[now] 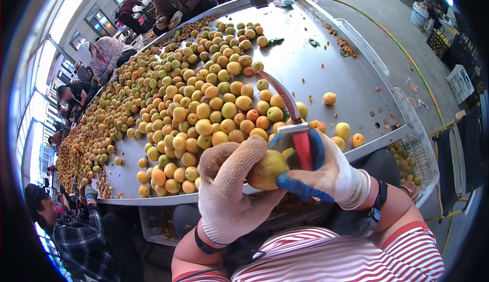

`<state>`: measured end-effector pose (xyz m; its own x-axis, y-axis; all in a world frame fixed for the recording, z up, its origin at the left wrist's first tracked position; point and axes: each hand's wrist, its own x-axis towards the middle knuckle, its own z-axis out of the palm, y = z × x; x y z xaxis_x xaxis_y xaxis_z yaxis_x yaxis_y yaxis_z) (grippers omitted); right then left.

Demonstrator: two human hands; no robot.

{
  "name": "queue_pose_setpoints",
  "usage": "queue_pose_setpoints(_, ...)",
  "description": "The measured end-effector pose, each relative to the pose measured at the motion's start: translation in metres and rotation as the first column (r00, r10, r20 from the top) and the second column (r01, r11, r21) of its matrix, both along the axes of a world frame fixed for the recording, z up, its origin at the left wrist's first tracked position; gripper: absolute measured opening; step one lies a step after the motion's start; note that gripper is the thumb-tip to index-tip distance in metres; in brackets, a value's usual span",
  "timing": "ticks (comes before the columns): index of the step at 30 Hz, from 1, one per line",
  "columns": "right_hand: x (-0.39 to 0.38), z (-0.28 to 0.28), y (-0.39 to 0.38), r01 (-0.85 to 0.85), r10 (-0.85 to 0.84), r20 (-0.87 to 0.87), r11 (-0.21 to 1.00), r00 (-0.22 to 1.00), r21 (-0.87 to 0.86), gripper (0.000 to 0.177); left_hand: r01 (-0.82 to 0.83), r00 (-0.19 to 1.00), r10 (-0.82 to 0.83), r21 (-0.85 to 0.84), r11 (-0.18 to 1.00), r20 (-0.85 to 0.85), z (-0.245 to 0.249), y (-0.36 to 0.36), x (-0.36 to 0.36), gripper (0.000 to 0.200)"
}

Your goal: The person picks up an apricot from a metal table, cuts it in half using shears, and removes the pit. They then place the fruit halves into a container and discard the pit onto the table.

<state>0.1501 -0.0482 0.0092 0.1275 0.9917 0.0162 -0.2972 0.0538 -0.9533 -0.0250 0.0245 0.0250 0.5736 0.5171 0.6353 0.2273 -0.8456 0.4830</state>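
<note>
My left hand (229,185), in an off-white knit glove, is closed around a yellow-green apricot (268,171) above the near edge of the metal table. My right hand (323,167) wears a white glove with blue on the fingertips. It grips a red-handled tool (302,150) with a metal collar and a long, curved metal strip reaching out over the table. The right fingertips are close against the apricot's side. Whether the tool touches the fruit is hidden. A large heap of apricots (204,111) lies just beyond both hands.
The metal table (305,20) has a raised rim and scattered fruit scraps (346,48). Under its right corner, a crate (425,172) holds more fruit. A co-worker in plaid (76,246) sits at left; others work along the far side. A hose (402,48) crosses the floor.
</note>
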Motion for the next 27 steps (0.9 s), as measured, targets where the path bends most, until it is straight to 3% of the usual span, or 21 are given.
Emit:
queue_pose_setpoints(2, 0.006, 0.008, -0.001, -0.007, 0.009, 0.029, 0.997, 1.0, -0.071, 0.052, 0.028, 0.999, -0.028, -0.01, 1.0, -0.032, -0.002, 0.001, 0.0, 0.073)
queue_pose_setpoints(4, 0.012, 0.008, -0.002, -0.02, 0.017, -0.018, 0.99, 1.0, -0.14, 0.051, 0.33, 0.934, -0.239, -0.384, 0.862, 0.266, -0.006, 0.002, -0.001, 0.073)
queue_pose_setpoints(5, 0.015, 0.008, -0.002, 0.017, -0.02, -0.017, 0.992, 1.0, -0.127, 0.052, 0.331, 0.934, -0.239, -0.384, 0.862, 0.267, -0.01, 0.003, -0.002, 0.073)
queue_pose_setpoints(6, 0.016, 0.006, -0.002, 0.053, -0.055, -0.017, 0.992, 0.998, -0.114, 0.052, 0.464, 0.872, -0.256, -0.535, 0.706, 0.417, -0.016, 0.003, -0.003, 0.071)
queue_pose_setpoints(7, 0.009, -0.003, 0.004, 0.135, -0.134, -0.018, 0.983, 0.991, 0.121, 0.054, 0.589, 0.796, -0.23, -0.63, 0.507, 0.56, -0.018, 0.004, -0.004, 0.07)
queue_pose_setpoints(8, 0.011, 0.0, 0.002, 0.134, -0.133, -0.018, 0.984, 0.991, 0.121, 0.054, 0.588, 0.796, -0.229, -0.629, 0.508, 0.56, -0.016, 0.003, -0.004, 0.07)
queue_pose_setpoints(10, 0.017, 0.007, -0.004, -0.003, -0.002, -0.043, 0.994, 0.999, -0.11, 0.055, 0.577, 0.813, -0.16, -0.737, 0.351, 0.56, -0.007, 0.001, -0.003, 0.069)
queue_pose_setpoints(13, 0.018, 0.009, -0.002, 0.024, -0.025, -0.008, 0.986, 1.0, -0.164, 0.06, 0.558, 0.827, -0.13, -0.77, 0.311, 0.547, -0.001, -0.002, 0.0, 0.074)
queue_pose_setpoints(17, 0.011, 0.003, 0.003, 0.023, -0.02, -0.113, 0.999, 0.993, 0.026, 0.055, 0.481, 0.876, -0.198, -0.763, 0.432, 0.44, -0.009, 0.005, -0.003, 0.077)
queue_pose_setpoints(19, 0.011, 0.01, 0.003, 0.112, -0.119, 0.076, 0.99, 0.99, 0.09, 0.037, 0.448, 0.893, -0.27, -0.644, 0.62, 0.361, -0.011, 0.011, -0.005, 0.075)
queue_pose_setpoints(20, 0.011, 0.007, 0.003, 0.105, -0.112, 0.077, 0.99, 0.991, 0.095, 0.037, 0.444, 0.894, -0.265, -0.641, 0.626, 0.361, -0.011, 0.01, -0.005, 0.075)
queue_pose_setpoints(22, 0.014, -0.003, 0.0, 0.128, -0.11, -0.102, 0.974, 0.989, 0.188, 0.031, 0.431, 0.887, -0.196, -0.601, 0.673, 0.417, -0.01, 0.008, -0.005, 0.074)
queue_pose_setpoints(23, 0.024, -0.004, -0.002, 0.006, -0.03, 0.12, 0.98, 0.992, 0.201, 0.024, 0.434, 0.877, -0.163, -0.599, 0.673, 0.452, -0.009, 0.009, -0.005, 0.071)
queue_pose_setpoints(24, 0.016, -0.001, -0.009, 0.045, -0.054, 0.135, 0.996, 0.989, 0.073, 0.024, 0.427, 0.878, -0.156, -0.594, 0.682, 0.452, -0.009, 0.01, -0.005, 0.071)
queue_pose_setpoints(26, 0.014, -0.008, -0.007, -0.097, 0.016, 0.3, 0.961, 0.954, 0.258, 0.022, 0.397, 0.877, -0.153, -0.507, 0.765, 0.456, -0.013, 0.015, -0.008, 0.07)
queue_pose_setpoints(27, 0.015, -0.005, -0.006, -0.14, 0.019, 0.446, 0.96, 0.895, 0.241, 0.023, 0.392, 0.878, -0.149, -0.505, 0.769, 0.456, -0.014, 0.016, -0.009, 0.07)
